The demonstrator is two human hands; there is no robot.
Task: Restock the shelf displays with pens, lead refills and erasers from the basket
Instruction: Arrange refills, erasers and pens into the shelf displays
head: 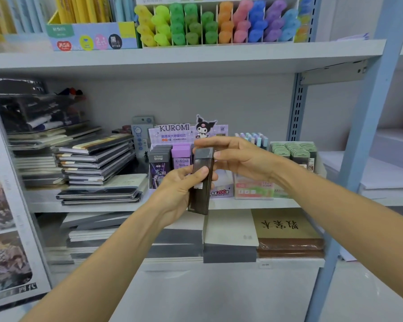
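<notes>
L hand (177,189) nearest, fingers curled round the lower half of the dark lead refill case (201,182), thumb across its front. R hand (237,156) pinches the cap end w/ fingertips. Case is near upright, held just in front of the Kuromi display box (186,135). Row right of the purple refills (182,156) is hidden by my hands; I'd check there's room, then slide it in cap-up, straight.

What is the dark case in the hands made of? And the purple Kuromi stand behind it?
The dark case looks like glossy, smoky see-through plastic: light glints on it and its inside shows faintly. The Kuromi stand is probably printed cardboard: thin, flat, with a cut-out character on top.
</notes>
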